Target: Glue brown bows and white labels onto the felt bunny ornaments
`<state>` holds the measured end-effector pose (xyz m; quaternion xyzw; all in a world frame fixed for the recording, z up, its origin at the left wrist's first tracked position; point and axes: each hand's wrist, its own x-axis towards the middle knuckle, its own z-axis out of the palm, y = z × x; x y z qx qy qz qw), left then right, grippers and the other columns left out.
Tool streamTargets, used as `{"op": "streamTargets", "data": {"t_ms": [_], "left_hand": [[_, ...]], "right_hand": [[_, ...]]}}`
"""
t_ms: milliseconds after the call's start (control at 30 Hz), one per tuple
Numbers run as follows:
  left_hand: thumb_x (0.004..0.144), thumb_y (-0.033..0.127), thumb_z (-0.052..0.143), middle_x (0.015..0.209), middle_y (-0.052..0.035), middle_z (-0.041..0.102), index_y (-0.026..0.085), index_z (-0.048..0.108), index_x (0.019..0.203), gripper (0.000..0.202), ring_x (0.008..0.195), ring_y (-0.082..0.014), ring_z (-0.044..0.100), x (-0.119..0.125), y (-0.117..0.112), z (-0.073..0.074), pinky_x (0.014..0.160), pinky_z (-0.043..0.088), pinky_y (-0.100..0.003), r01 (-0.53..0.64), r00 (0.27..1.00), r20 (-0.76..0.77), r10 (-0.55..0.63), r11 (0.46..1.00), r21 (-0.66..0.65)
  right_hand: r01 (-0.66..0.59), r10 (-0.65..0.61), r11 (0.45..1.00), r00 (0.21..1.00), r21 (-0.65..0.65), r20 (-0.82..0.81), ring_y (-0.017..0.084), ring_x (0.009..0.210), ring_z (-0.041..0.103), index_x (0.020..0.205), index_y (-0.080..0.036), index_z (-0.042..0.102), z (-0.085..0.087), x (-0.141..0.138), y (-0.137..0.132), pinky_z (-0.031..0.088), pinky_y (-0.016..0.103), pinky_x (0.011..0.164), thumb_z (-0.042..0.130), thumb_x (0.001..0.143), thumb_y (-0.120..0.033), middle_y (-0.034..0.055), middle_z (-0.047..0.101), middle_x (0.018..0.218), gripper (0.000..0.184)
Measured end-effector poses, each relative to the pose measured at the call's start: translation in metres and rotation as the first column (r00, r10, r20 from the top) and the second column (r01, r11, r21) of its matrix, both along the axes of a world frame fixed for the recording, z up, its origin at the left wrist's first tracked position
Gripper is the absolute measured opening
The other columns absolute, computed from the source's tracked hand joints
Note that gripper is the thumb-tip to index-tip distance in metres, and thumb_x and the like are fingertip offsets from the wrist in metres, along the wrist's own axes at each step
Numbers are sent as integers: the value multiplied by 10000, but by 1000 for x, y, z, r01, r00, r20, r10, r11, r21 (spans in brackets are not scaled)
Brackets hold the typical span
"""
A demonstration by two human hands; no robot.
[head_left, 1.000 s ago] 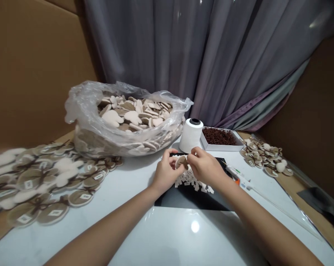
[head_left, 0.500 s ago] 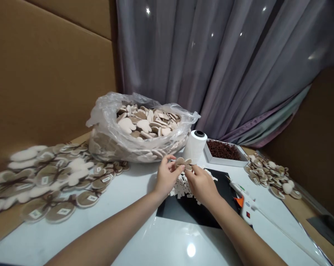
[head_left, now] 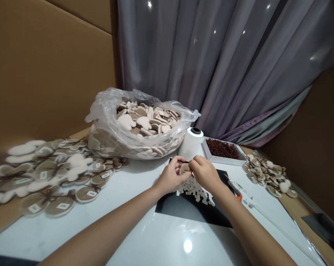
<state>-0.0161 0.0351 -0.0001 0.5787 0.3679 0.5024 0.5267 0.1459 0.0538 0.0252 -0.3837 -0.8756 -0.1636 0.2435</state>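
The person's left hand and right hand are drawn close together above a black sheet, with a small tan disc caught between them. Both hands touch it, but the right wraps more of it, its fingers curling over the disc's right side. So much is covered that I can't make out the full outline or any long axis, though the visible part looks rounded. The left hand is pinched shut, thumb and forefinger closed on a thin dark strand that runs almost level from those fingertips toward the right hand, along the disc's top edge. The right hand is closed on the disc, but I can't tell whether it also has the strand. Directly below the grip, small white tags lie scattered on the sheet. Just beyond it stands a cone of white thread, with a white box of brown shreds beyond and to the right. A glue gun lies nearer on the right, while a plastic bag of tan pieces sits beyond and to the left.
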Motion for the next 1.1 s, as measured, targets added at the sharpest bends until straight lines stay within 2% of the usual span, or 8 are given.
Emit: {"op": "streamTargets", "data": {"t_ms": [367, 500, 567, 700, 767, 900, 1033, 1100], "left_hand": [[692, 259, 677, 687, 8, 654, 194, 444, 1044, 427, 579, -141, 587, -1, 0, -1, 531, 385, -216, -59, 986, -159, 56, 998, -15], [692, 262, 663, 655, 26, 635, 205, 434, 1037, 418, 565, -139, 574, -3, -1, 6, 528, 378, -216, -173, 968, -178, 178, 984, 44], [675, 266, 675, 601, 46, 609, 211, 459, 1003, 397, 534, -137, 551, -5, -1, 10, 517, 350, -214, -281, 925, -235, 300, 953, 112], [634, 270, 700, 570, 62, 589, 218, 444, 963, 421, 490, -124, 509, -8, 2, 12, 486, 302, -201, -356, 898, -234, 373, 928, 111], [638, 268, 689, 556, 74, 567, 220, 412, 957, 425, 464, -110, 483, -9, 4, 11, 474, 295, -192, -365, 909, -188, 373, 928, 77], [660, 247, 639, 551, 84, 554, 222, 379, 925, 372, 454, -94, 459, -9, 6, 9, 482, 298, -185, -399, 899, -165, 405, 914, 69], [642, 218, 631, 512, 102, 524, 227, 371, 882, 355, 454, -93, 442, -10, 9, 6, 486, 283, -181, -430, 874, -201, 442, 897, 101], [628, 206, 636, 497, 111, 500, 229, 369, 866, 359, 449, -91, 428, -10, 11, 6, 478, 268, -182, -432, 870, -216, 443, 897, 99]], "right_hand": [[-69, 69, 998, 989, 8, -131, 176, 648, 472, 771, -164, 590, -6, -1, 0, 356, 281, 620, 363, 934, -202, 52, 521, 709, 282], [-130, 92, 979, 969, -156, -229, 183, 718, 482, 686, -167, 577, 1, 7, 6, 397, 304, 679, 422, 920, -267, 59, 510, 756, 298], [-309, 207, 891, 929, -334, -307, 182, 768, 503, 650, -168, 588, 6, 10, 10, 424, 317, 726, 472, 906, -332, 53, 518, 781, 326], [-599, 304, 601, 783, -528, -542, 166, 829, 560, 869, -175, 692, 8, 5, 18, 467, 303, 747, 530, 877, -402, 49, 557, 865, 280], [-601, 252, 632, 757, -490, -603, 160, 796, 579, 991, -178, 689, 4, -2, 22, 480, 289, 697, 507, 887, -406, 46, 576, 851, 310], [-461, 168, 795, 791, -393, -588, 164, 722, 559, 1037, -175, 676, 0, -15, 21, 462, 295, 655, 494, 898, -295, 45, 582, 773, 259], [-199, 175, 957, 977, -213, -124, 199, 735, 538, 866, -147, 672, 12, -23, 8, 428, 310, 671, 463, 888, -136, 71, 588, 736, 211], [-123, 138, 986, 982, -115, 132, 203, 700, 525, 798, -143, 644, 18, -25, 2, 411, 307, 651, 464, 857, -72, 71, 586, 704, 202]]}}
